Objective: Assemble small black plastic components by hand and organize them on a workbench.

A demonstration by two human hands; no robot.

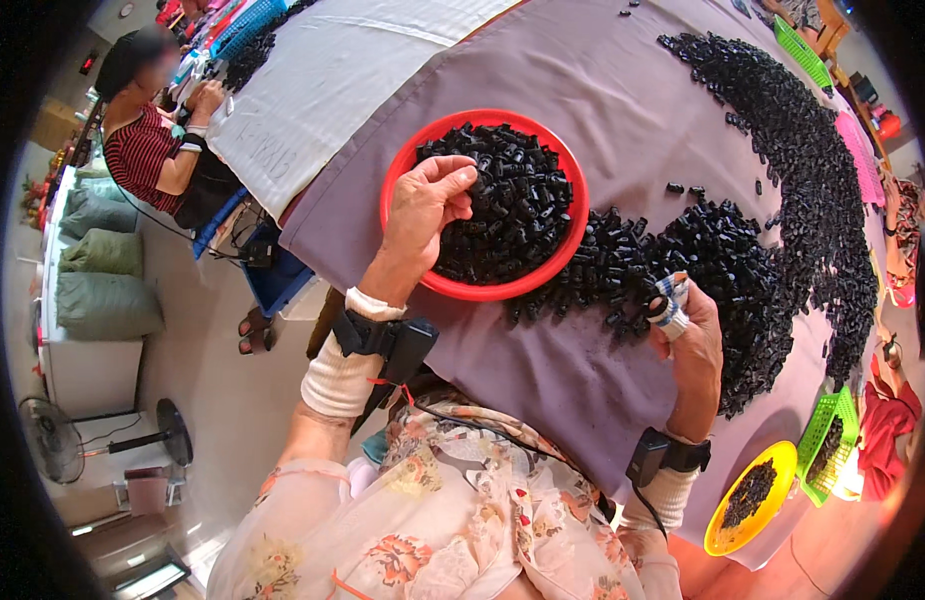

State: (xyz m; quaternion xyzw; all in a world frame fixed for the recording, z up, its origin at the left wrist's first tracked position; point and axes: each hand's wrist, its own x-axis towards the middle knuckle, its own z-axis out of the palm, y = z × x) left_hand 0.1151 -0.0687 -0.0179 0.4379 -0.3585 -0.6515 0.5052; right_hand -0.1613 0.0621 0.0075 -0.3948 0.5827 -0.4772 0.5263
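My left hand (430, 215) is over the left side of a round red basin (574, 232), its thumb and fingers pinched together. Whatever is between those fingertips is hidden. Small black plastic parts (512, 190) fill the basin. To the right, my right hand (692, 335) is at the near edge of a heap of the same parts (722, 250). Blue-and-white cloth (670, 308) wraps one of its fingers. Its thumb and wrapped finger are closed on a small black plastic part (655, 304).
A long band of black parts (822, 200) curves along the table's right side. A yellow basin (715, 538) and green basket (844, 405) hold more parts at lower right. A pink basket (859, 155) lies farther back. Another person (147, 150) works at far left.
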